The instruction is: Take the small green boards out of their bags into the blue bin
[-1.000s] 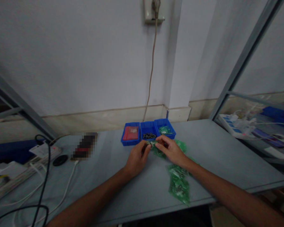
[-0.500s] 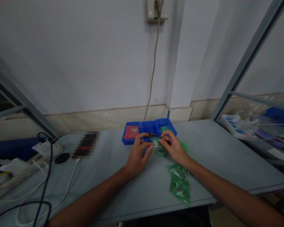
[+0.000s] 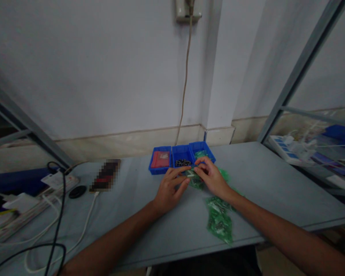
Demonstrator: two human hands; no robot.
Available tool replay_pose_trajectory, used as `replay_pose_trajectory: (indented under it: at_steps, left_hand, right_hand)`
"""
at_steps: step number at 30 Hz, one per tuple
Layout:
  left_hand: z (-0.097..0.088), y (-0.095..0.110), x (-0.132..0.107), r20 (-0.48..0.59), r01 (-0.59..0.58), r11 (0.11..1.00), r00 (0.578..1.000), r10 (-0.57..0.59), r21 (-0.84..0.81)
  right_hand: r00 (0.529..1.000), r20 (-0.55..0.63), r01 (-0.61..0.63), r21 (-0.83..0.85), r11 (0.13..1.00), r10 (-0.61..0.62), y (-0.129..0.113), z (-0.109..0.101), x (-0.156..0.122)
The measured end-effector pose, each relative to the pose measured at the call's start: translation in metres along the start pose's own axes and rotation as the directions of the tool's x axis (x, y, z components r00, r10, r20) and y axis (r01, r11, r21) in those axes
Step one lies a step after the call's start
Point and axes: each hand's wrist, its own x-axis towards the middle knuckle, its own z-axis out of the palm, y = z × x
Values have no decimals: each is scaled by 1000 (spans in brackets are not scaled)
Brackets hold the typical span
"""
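One green bag [image 3: 196, 184] between left hand [image 3: 170, 188] and right hand [image 3: 211, 178]

A second ago, left thumb and fingers were closed together; now they are parted beside the bag. Right fingertips bunch at its upper edge, their grip unclear. It lies before the middle blue tray [image 3: 181, 150], suggesting handling there remains unfinished.

We see a pale wall [image 3: 117, 69] with a tan strip [image 3: 117, 145] low down, a gray table [image 3: 264, 165], and slanted metal bars [image 3: 301, 71] on both sides. It's dim, so we can't see the floor well.
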Motion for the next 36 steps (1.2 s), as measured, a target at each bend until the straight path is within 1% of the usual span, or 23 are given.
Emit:
replay_pose_trajectory:
  at_steps: [3, 8, 10, 14, 17, 20, 23, 30, 36]
  left_hand:
    - [0, -1, 0, 6, 9, 1000, 1000, -9, 2]
    - [0, 0, 0, 11, -8, 1000, 1000, 8, -2]
    - [1, -1, -1, 7, -8, 1000, 1000, 8, -8]
    - [5, -5, -3, -39, 32, 999, 999, -33, -24]
    - [9, -9, -4, -78, 76, 996, 994, -79, -43]
    - [11, -11, -5, -101, 95, 994, 990, -101, -54]
    - [11, -10, -5, -106, 90, 995, 990, -95, -50]
    - [11, -10, -4, -90, 113, 992, 989, -117, -55]
    - [11, -12, -5, -82, 124, 991, 988, -128, -53]
  right_hand:
    - [1000, 7, -9, -3, 1000, 9, 0, 0, 0]
    - [999, -33, 3, -40, 999, -5, 1, 0, 0]
    - [1000, -22, 1, -53, 999, -2, 1, 0, 0]
    - [999, 25, -19, -37, 999, 20, 1, 0, 1]
    - [999, 23, -31, -10, 999, 31, 2, 0, 1]
    - [998, 51, -26, -14, 1000, 27, 0, 0, 0]
    - [997, 78, -5, -43, 999, 9, -3, 0, -1]
    - [998, 45, 60, -216, 975, -51, -6, -5, 2]
    - [997, 60, 63, -234, 970, -51, -6, -4, 0]
